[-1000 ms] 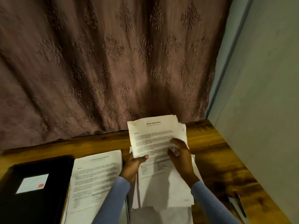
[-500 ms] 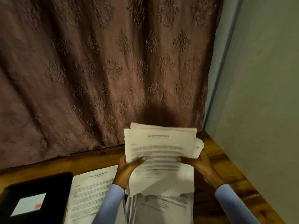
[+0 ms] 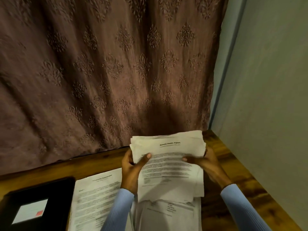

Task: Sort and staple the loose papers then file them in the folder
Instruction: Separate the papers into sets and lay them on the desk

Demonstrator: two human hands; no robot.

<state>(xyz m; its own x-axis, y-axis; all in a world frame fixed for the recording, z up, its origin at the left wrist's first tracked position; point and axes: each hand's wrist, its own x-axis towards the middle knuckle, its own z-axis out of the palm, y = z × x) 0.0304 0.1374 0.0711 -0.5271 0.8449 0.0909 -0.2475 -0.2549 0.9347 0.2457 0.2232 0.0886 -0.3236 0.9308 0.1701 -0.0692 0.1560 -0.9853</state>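
Observation:
I hold a bundle of printed papers (image 3: 170, 165) upright above the wooden table, its top sheet headed "Sample Health Report". My left hand (image 3: 131, 169) grips the bundle's left edge, thumb across the front. On the right edge sits my right hand (image 3: 205, 165), thumb on the page. Under the bundle more loose sheets (image 3: 168, 214) lie flat. Another printed pile (image 3: 96, 200) rests to the left. A black folder (image 3: 38, 204) with a white label lies at the far left.
The wooden table (image 3: 233, 184) ends at a brown patterned curtain (image 3: 116, 72) behind and a pale wall (image 3: 270, 97) on the right. Bare wood shows to the right of the papers.
Both hands have lifted the bundle off the table. My right hand went from the page's front to its right edge. The view tilted up.

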